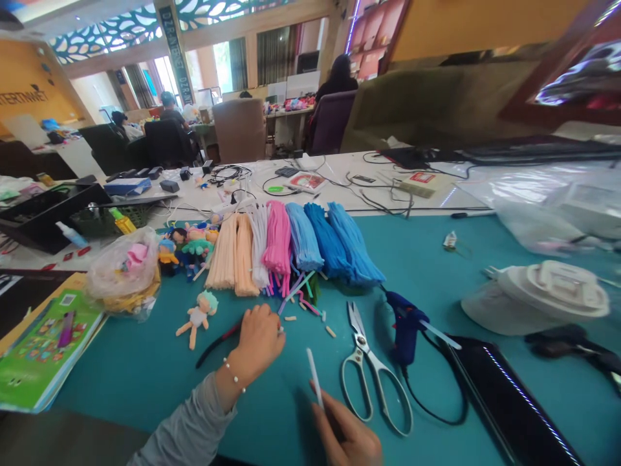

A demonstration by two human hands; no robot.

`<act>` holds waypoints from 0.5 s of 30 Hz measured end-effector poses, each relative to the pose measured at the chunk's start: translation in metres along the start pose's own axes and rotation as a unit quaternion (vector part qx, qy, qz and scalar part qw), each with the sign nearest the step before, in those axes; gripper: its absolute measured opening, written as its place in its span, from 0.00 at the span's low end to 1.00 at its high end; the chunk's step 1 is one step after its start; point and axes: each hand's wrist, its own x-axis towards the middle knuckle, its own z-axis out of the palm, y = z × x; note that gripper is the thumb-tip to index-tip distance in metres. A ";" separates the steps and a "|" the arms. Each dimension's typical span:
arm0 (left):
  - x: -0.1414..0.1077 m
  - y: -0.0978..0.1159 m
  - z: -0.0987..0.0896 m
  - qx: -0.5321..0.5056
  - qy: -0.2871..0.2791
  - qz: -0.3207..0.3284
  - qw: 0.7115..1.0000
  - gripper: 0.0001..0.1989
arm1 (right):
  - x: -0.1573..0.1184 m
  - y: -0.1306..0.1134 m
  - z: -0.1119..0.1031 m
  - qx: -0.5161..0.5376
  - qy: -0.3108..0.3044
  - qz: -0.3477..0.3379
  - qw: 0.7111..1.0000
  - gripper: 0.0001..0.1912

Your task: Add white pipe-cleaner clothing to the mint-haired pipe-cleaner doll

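Note:
My left hand [258, 342], with a beaded bracelet at the wrist, is closed over a tool with a black-and-red handle [219, 344]. The tool's other end is hidden under my fingers. Between the fingers and thumb of my right hand [347, 430] is a thin white stick [314, 375], pointing up and away. Large scissors [361, 353] lie just right of that hand, slightly spread. Left of my left hand rests a small peach doll [198, 318] with mint hair. Several short cut pieces [330, 331] are scattered beyond my hands.
Bundles of pipe cleaners [277, 243] line the mat's far side, beside small dolls [187, 246]. Right of the scissors stand a blue glue gun [405, 327] with its cord, a black tablet [509, 401] and a white container [533, 298]. Books [48, 349] and a plastic bag [123, 272] lie left.

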 end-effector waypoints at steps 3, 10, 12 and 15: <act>0.005 0.001 0.004 -0.014 -0.015 -0.011 1.000 0.06 | -0.002 0.007 0.004 0.005 0.011 -0.012 1.000 0.18; 0.003 -0.004 0.005 -0.173 0.038 -0.012 0.984 0.05 | -0.006 0.014 0.010 0.026 0.027 -0.008 0.999 0.18; -0.004 -0.008 0.007 -0.348 0.075 -0.057 0.933 0.03 | -0.007 0.011 0.010 0.035 0.033 0.009 0.999 0.19; -0.022 -0.012 0.010 -0.586 0.065 -0.153 0.793 0.05 | -0.007 0.002 0.010 0.057 0.044 0.061 0.996 0.20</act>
